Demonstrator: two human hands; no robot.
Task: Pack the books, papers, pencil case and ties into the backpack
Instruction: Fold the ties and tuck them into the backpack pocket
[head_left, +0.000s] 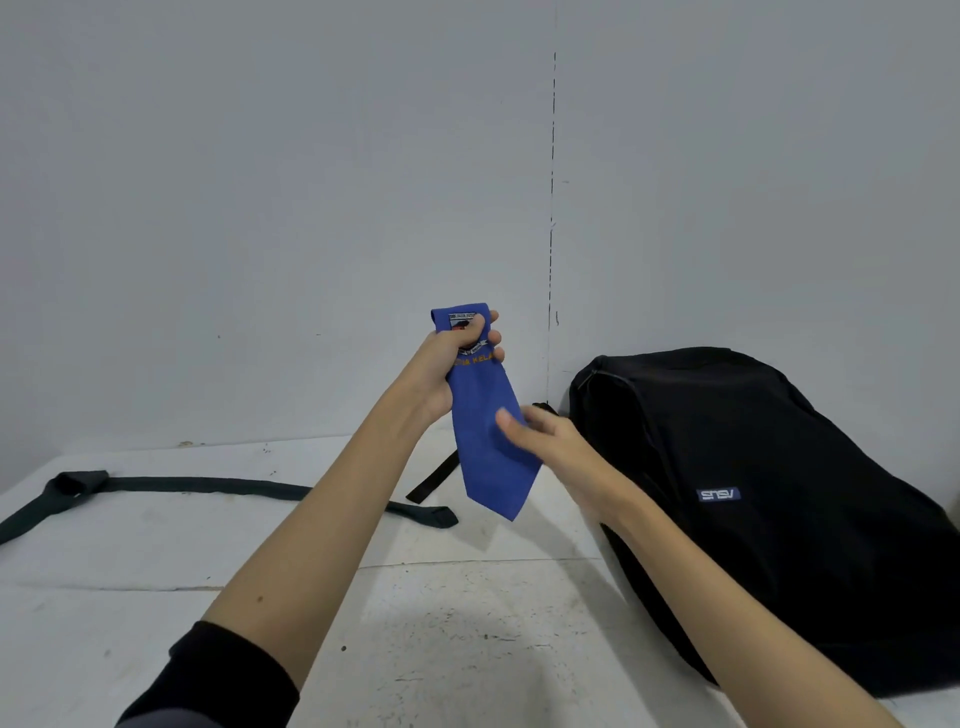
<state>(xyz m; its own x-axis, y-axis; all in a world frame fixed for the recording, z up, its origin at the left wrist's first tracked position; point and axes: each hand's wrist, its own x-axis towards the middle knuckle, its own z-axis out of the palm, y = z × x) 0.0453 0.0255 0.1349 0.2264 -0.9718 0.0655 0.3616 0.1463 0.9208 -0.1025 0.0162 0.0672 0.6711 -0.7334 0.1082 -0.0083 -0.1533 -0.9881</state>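
A blue tie (488, 447) with an embroidered badge and yellow lettering hangs point down above the table. My left hand (447, 364) grips its folded upper end, fingers curled round the cloth. My right hand (545, 434) touches the tie's right edge lower down, thumb on the front; the fingers behind are blurred. A dark green tie (208, 487) lies stretched out on the white table (467, 623) at the left. The black backpack (769, 499) lies on its side at the right, with a small blue label on it. Its opening is not visible.
A black strap (434, 475) runs out from behind the blue tie onto the table. A plain grey wall stands close behind the table. No books, papers or pencil case are in view.
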